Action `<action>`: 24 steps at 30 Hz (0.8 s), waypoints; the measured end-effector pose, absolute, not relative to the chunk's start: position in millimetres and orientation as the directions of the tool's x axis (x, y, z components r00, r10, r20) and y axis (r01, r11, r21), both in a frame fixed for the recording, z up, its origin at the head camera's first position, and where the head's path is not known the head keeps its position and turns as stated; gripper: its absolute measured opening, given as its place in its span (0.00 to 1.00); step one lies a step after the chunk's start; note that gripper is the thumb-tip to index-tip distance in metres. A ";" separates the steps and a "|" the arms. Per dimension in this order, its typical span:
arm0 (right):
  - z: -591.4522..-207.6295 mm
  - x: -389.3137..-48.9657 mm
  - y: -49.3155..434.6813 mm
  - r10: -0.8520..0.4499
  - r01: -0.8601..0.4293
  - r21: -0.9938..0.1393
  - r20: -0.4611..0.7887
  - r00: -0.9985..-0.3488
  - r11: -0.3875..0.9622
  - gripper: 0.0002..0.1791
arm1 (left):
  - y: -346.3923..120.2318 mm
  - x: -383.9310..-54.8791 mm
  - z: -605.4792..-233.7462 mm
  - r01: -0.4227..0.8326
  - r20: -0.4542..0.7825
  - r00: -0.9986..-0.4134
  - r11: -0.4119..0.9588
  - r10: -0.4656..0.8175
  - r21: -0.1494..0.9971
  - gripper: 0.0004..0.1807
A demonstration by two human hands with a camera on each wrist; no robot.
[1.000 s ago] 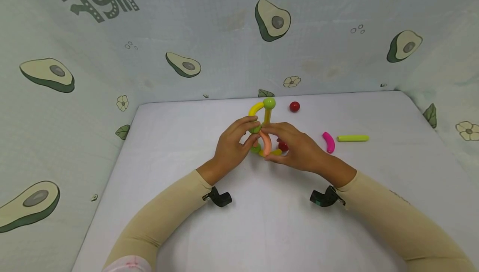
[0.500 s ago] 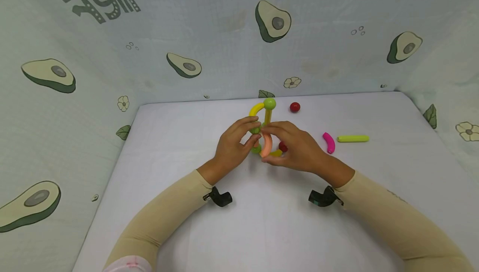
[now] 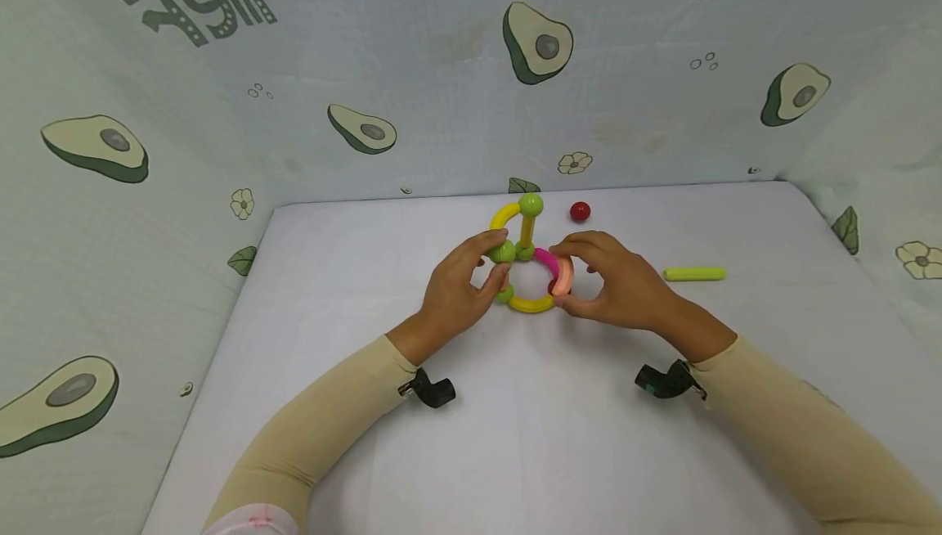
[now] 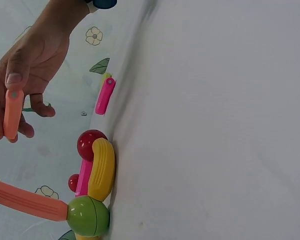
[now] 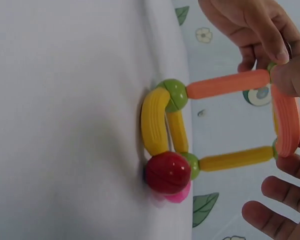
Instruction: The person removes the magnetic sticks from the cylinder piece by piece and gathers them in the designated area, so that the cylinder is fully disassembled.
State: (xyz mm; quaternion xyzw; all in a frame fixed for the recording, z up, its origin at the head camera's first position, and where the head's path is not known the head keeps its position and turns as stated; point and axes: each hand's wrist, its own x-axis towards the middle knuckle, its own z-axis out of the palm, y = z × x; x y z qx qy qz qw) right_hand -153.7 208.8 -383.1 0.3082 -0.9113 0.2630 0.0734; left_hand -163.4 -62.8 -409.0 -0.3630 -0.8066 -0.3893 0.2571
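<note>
Head view: we see a ball-and-stick frame (image 3: 526,252) on the white table (image 3: 471,437), with our left hand (image 3: 458,281) at its nine o'clock and our right hand (image 3: 621,281) at three. The left thumb and fingers pinch an upper green ball (image 3: 502,252), which sits on an upright orange stick (image 5: 229,84). The right thumb and fingertips grip a curved orange piece (image 3: 563,276), raised and apart from the frame in the left wrist view. Around the base ring, a pink curve (image 3: 546,259) lies between one and two o'clock, a red ball (image 5: 168,173) near four, a yellow curve (image 3: 531,305) at six and a lower green ball (image 3: 504,294) at eight. Off the frame, a loose red ball (image 3: 580,211) lies at two o'clock, and a lime stick (image 3: 694,273) at three. Our left wrist view also shows a loose pink piece (image 4: 105,96) toward twelve o'clock of the ring's red ball.
</note>
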 end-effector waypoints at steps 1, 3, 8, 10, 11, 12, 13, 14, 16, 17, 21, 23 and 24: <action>-383.5 -153.9 211.6 -0.514 -0.585 -0.434 0.281 -0.810 0.685 0.40 | -62.9 -163.2 -409.1 0.782 0.692 -0.610 0.435 0.386 0.446 0.24; -384.5 -154.8 217.5 -0.501 -0.560 -0.437 0.255 -0.827 0.703 0.40 | -63.3 -162.9 -409.2 0.778 0.685 -0.616 0.436 0.388 0.452 0.23; -387.8 -157.4 231.0 -0.485 -0.520 -0.442 0.199 -0.851 0.731 0.39 | -63.6 -163.1 -409.0 0.779 0.685 -0.615 0.433 0.392 0.452 0.22; -388.9 -158.1 235.6 -0.475 -0.504 -0.439 0.184 -0.861 0.744 0.38 | -63.6 -163.3 -408.5 0.781 0.686 -0.612 0.435 0.393 0.447 0.22; -389.4 -158.3 237.8 -0.469 -0.496 -0.438 0.178 -0.865 0.749 0.37 | -63.7 -163.7 -408.5 0.782 0.687 -0.610 0.437 0.395 0.444 0.22; -389.8 -158.6 240.0 -0.464 -0.490 -0.438 0.174 -0.869 0.754 0.36 | -63.7 -164.1 -408.2 0.784 0.688 -0.608 0.439 0.396 0.440 0.22; -390.3 -159.0 242.0 -0.458 -0.484 -0.439 0.172 -0.872 0.757 0.35 | -63.8 -164.4 -407.9 0.785 0.689 -0.606 0.440 0.397 0.437 0.23; -390.7 -159.3 243.9 -0.454 -0.480 -0.440 0.170 -0.875 0.759 0.34 | -64.0 -164.8 -407.6 0.786 0.690 -0.605 0.439 0.397 0.435 0.23; -392.1 -160.1 247.5 -0.449 -0.473 -0.434 0.165 -0.878 0.767 0.33 | -64.2 -165.5 -407.2 0.787 0.691 -0.603 0.440 0.398 0.433 0.23; -392.8 -160.4 249.4 -0.449 -0.472 -0.431 0.163 -0.879 0.769 0.33 | -64.3 -165.9 -407.1 0.787 0.691 -0.603 0.440 0.399 0.432 0.23; -396.3 -162.7 255.9 -0.461 -0.481 -0.406 0.154 -0.874 0.777 0.33 | -64.8 -166.1 -406.6 0.784 0.685 -0.607 0.444 0.402 0.435 0.23; -397.5 -163.8 258.9 -0.461 -0.479 -0.401 0.147 -0.875 0.781 0.33 | -65.0 -166.3 -406.5 0.781 0.681 -0.612 0.447 0.403 0.437 0.23; -398.1 -164.4 260.4 -0.457 -0.473 -0.403 0.142 -0.878 0.784 0.33 | -65.0 -166.3 -406.4 0.779 0.679 -0.614 0.450 0.403 0.437 0.23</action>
